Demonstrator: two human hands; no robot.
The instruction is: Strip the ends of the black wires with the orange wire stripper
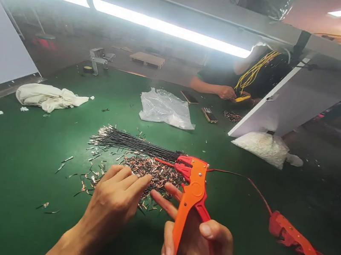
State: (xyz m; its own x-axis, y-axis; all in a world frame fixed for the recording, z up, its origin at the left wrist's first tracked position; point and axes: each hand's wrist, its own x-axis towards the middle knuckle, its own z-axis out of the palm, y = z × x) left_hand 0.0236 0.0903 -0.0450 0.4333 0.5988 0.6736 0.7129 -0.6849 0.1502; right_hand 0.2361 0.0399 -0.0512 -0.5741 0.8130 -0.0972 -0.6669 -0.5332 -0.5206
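My right hand (200, 244) grips an orange and red wire stripper (196, 187), its jaws pointing up and to the left. A thin red wire (231, 173) shows on both sides of the jaws. My left hand (119, 195) is closed over the near edge of a pile of short wire scraps (153, 171); anything between its fingertips is too hidden to make out. Behind the pile lies a bundle of black wires (135, 142) with bright metal ends at the left. A second orange tool (303, 247) is at the right, where the red wire reaches it.
A clear plastic bag (167, 109), two phone-like devices (209, 115) and a white cloth (48, 97) lie farther back. Another person's hand (227, 92) is near yellow wires (255, 72). By a slanted white panel (294, 99) sits a filled bag (263, 146). A lit tube (173, 29) hangs above.
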